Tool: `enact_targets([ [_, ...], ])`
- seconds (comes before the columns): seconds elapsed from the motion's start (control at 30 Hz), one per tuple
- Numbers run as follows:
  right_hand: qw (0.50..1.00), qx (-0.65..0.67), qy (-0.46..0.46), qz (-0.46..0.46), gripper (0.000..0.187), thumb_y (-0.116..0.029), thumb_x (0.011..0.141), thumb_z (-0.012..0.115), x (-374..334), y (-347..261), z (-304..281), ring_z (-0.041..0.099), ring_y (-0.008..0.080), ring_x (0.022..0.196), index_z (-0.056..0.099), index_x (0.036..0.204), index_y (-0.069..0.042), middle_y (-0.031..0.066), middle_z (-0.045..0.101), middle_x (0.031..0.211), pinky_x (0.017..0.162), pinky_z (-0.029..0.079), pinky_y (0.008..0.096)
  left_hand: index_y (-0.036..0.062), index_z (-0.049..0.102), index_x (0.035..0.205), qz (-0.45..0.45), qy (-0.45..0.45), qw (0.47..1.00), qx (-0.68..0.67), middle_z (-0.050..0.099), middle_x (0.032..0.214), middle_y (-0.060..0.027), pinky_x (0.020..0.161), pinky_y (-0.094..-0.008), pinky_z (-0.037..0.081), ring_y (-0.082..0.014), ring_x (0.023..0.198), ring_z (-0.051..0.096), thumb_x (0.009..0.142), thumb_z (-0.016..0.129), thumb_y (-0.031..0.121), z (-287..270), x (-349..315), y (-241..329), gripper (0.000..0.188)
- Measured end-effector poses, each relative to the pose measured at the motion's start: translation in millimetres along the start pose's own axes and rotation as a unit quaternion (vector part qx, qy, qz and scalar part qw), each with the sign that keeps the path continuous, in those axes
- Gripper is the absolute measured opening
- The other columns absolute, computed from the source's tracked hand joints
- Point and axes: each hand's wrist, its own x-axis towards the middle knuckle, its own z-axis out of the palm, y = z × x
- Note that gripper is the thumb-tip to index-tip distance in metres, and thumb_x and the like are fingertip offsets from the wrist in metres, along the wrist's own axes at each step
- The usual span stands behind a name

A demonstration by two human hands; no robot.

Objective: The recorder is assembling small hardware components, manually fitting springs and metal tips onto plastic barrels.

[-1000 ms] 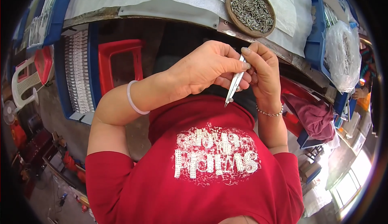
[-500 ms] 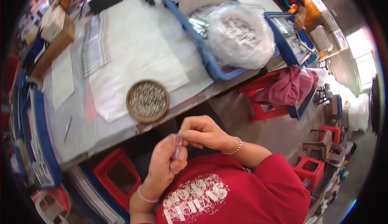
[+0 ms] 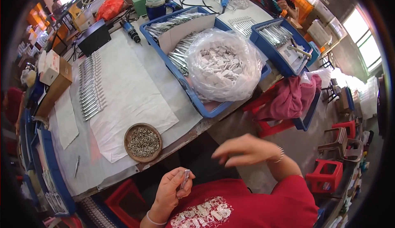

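Note:
My left hand (image 3: pixel 172 187) is closed in front of the red shirt, with a small clear, shiny piece (image 3: pixel 186 177) pinched between thumb and fingers; its exact kind is too small to tell. My right hand (image 3: pixel 247 150) is lifted in the air to the right, slightly blurred, fingers stretched out and nothing visible in them. Beyond it, a clear plastic bag (image 3: pixel 193 69) full of white flat pieces (image 3: pixel 222 65) rests in a blue tray (image 3: pixel 205 109). A round wooden bowl (image 3: pixel 128 148) with small metal parts (image 3: pixel 144 141) sits at the table's near edge.
A row of slim metal rods (image 3: pixel 90 88) lies on white paper at the left. A blue electric screwdriver (image 3: pixel 131 31) lies behind. Another blue tray (image 3: pixel 284 49) stands at the right, near a pink cloth (image 3: pixel 288 96) on a red stool. A co-worker's hand (image 3: pixel 284 5) shows at the far side.
My right hand has left the left hand and moved right, its fingers straightened. The left hand still pinches the small piece. The view has shifted, showing more of the table's far side.

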Motion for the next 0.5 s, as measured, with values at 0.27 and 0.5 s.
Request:
enact_targets([
  [0.27,0.832,-0.424,0.345,-0.097,0.013,-0.002,0.080,0.058,41,-40,-105,0.060,0.0301,0.081,0.060,0.093,0.000,0.0137,0.062,0.088,0.070,0.046,0.0335,-0.0027,0.054,0.093,0.006,0.030,1.000,0.005,0.046,0.058,-0.0029,0.039,-0.0174,0.025,-0.0038,0.042,0.031,0.096,0.044,0.023,-7,-19,-5,0.028],
  [0.5,0.773,-0.617,0.145,0.023,0.018,0.000,0.075,0.053,76,-22,-155,0.056,0.0319,0.087,0.053,0.093,-0.004,0.0139,0.058,0.087,0.073,0.045,0.0391,-0.0031,0.054,0.093,0.018,0.038,0.999,-0.009,0.047,0.058,-0.0033,0.039,-0.0176,0.024,-0.0037,0.042,0.032,0.096,0.044,0.022,-20,-33,-9,0.027],
])
